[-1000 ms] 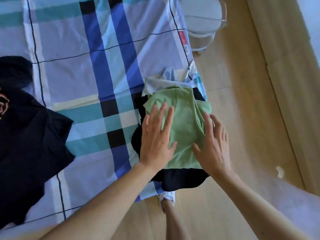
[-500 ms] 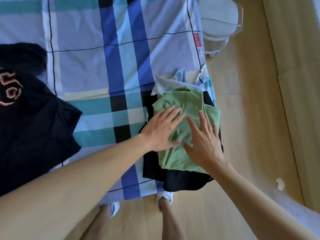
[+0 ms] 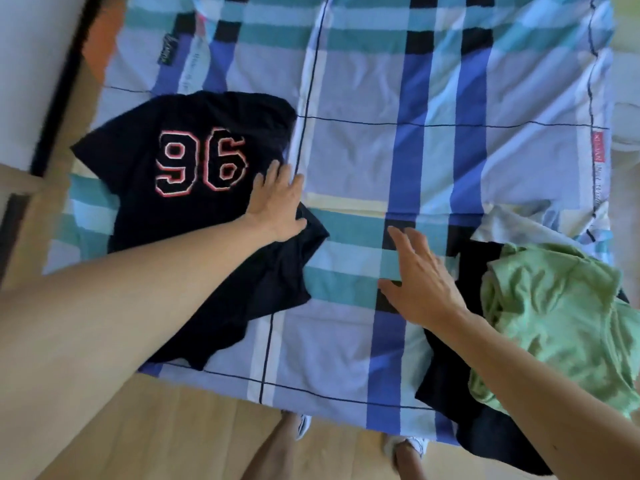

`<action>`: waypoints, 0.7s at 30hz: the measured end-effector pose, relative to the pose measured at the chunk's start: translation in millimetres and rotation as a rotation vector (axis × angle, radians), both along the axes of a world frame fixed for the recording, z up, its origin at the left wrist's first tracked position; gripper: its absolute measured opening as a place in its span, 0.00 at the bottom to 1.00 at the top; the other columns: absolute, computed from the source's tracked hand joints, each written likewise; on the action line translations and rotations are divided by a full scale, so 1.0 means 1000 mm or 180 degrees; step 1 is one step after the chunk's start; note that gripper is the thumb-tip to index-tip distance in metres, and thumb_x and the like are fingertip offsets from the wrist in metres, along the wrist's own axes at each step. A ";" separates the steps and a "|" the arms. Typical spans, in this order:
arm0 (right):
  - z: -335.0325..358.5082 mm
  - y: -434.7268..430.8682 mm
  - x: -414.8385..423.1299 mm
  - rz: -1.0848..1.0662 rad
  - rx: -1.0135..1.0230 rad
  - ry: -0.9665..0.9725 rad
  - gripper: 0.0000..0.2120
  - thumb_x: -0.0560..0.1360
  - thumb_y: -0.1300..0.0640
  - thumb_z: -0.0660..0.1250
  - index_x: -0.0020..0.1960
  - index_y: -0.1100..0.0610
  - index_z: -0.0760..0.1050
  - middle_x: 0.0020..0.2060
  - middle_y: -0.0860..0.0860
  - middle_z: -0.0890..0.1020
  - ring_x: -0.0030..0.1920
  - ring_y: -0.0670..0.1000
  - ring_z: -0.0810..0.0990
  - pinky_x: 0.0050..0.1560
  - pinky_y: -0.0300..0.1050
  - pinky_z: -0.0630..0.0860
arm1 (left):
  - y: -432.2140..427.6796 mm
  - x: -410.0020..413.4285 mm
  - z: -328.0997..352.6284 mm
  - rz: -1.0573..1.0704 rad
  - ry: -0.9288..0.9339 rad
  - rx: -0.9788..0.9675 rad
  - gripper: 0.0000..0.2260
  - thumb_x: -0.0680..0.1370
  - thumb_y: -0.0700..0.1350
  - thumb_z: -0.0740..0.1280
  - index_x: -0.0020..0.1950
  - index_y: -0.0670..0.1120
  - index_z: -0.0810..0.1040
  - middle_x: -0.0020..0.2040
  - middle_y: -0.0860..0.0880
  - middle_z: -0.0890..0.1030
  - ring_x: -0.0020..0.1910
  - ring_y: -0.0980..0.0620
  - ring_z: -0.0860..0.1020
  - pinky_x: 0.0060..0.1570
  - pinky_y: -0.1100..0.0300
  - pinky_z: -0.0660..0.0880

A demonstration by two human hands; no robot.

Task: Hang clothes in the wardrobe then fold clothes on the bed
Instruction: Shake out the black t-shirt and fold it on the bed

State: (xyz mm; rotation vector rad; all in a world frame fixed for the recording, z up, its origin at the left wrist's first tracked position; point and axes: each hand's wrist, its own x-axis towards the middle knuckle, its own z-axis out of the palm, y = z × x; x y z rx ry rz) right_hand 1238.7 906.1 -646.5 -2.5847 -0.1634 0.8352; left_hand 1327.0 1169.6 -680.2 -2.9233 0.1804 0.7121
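A dark navy T-shirt (image 3: 194, 209) with a red-and-white "96" lies rumpled on the left of the checked bed sheet (image 3: 398, 161). My left hand (image 3: 277, 202) rests flat on its right edge, fingers straight. My right hand (image 3: 420, 282) hovers open over the bare sheet in the middle, fingers spread, touching no cloth. At the right edge sits a pile: a folded green garment (image 3: 554, 317) on top of a black garment (image 3: 460, 403), with a pale one (image 3: 512, 223) behind them.
The bed's near edge meets a wooden floor (image 3: 173, 427), where my feet in white shoes (image 3: 408, 448) stand. A dark frame edge (image 3: 59, 95) runs along the upper left. A white object (image 3: 627, 126) shows past the bed's right side.
Both hands left the green garment. The left hand moved left onto the navy "96" shirt; the right hand now hovers over the sheet. The view swung left.
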 end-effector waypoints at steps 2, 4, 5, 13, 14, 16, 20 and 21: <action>-0.011 0.036 0.007 0.0069 0.0091 0.0061 0.42 0.75 0.50 0.70 0.81 0.53 0.50 0.76 0.55 0.59 0.73 0.61 0.66 0.72 0.52 0.66 | 0.046 -0.010 -0.004 0.0519 0.0205 0.0069 0.46 0.73 0.62 0.73 0.80 0.45 0.53 0.81 0.41 0.50 0.81 0.36 0.46 0.75 0.36 0.57; -0.020 0.066 0.013 0.0112 0.0119 0.0169 0.42 0.76 0.50 0.70 0.81 0.52 0.49 0.75 0.55 0.60 0.72 0.60 0.68 0.71 0.54 0.68 | 0.084 -0.021 -0.012 0.0978 0.0429 0.0011 0.50 0.70 0.64 0.75 0.81 0.46 0.51 0.82 0.41 0.47 0.80 0.35 0.47 0.72 0.33 0.61; -0.024 0.081 0.016 0.0140 0.0131 0.0220 0.41 0.76 0.50 0.70 0.81 0.52 0.49 0.75 0.55 0.60 0.71 0.60 0.69 0.70 0.54 0.68 | 0.101 -0.027 -0.017 0.1165 0.0539 -0.0020 0.52 0.69 0.65 0.75 0.81 0.46 0.50 0.81 0.41 0.48 0.80 0.35 0.50 0.70 0.34 0.65; -0.051 0.171 0.041 0.0016 0.0192 0.0604 0.39 0.76 0.52 0.71 0.80 0.52 0.53 0.68 0.55 0.66 0.64 0.60 0.74 0.59 0.51 0.72 | 0.161 -0.065 -0.063 0.0987 0.0897 -0.0228 0.33 0.74 0.58 0.74 0.73 0.46 0.67 0.69 0.44 0.70 0.65 0.41 0.74 0.57 0.47 0.76; -0.055 0.180 0.043 -0.0070 0.0182 0.0696 0.39 0.76 0.52 0.71 0.80 0.52 0.53 0.69 0.55 0.66 0.66 0.60 0.73 0.61 0.50 0.71 | 0.166 -0.066 -0.066 0.0976 0.0783 -0.0356 0.24 0.76 0.53 0.73 0.68 0.46 0.71 0.66 0.45 0.73 0.61 0.42 0.77 0.55 0.47 0.77; -0.063 0.195 0.049 -0.0346 0.0218 0.0890 0.40 0.76 0.51 0.71 0.80 0.52 0.53 0.70 0.55 0.65 0.68 0.59 0.71 0.63 0.50 0.70 | 0.179 -0.067 -0.069 0.1110 0.0676 -0.0566 0.05 0.79 0.43 0.69 0.53 0.47 0.77 0.57 0.47 0.79 0.53 0.44 0.80 0.52 0.48 0.78; -0.083 0.216 0.065 -0.1228 0.0403 0.1122 0.44 0.68 0.45 0.75 0.77 0.50 0.58 0.66 0.53 0.72 0.62 0.60 0.77 0.60 0.57 0.78 | 0.205 -0.074 -0.076 0.1431 0.0394 -0.0879 0.06 0.80 0.51 0.67 0.52 0.49 0.76 0.55 0.51 0.78 0.57 0.47 0.78 0.49 0.50 0.76; -0.089 0.219 0.070 -0.1641 0.0576 0.1144 0.43 0.66 0.44 0.76 0.74 0.52 0.60 0.63 0.53 0.74 0.59 0.59 0.78 0.58 0.59 0.79 | 0.208 -0.077 -0.077 0.1485 0.0435 -0.0868 0.14 0.80 0.56 0.67 0.58 0.48 0.75 0.58 0.50 0.76 0.60 0.46 0.76 0.52 0.48 0.77</action>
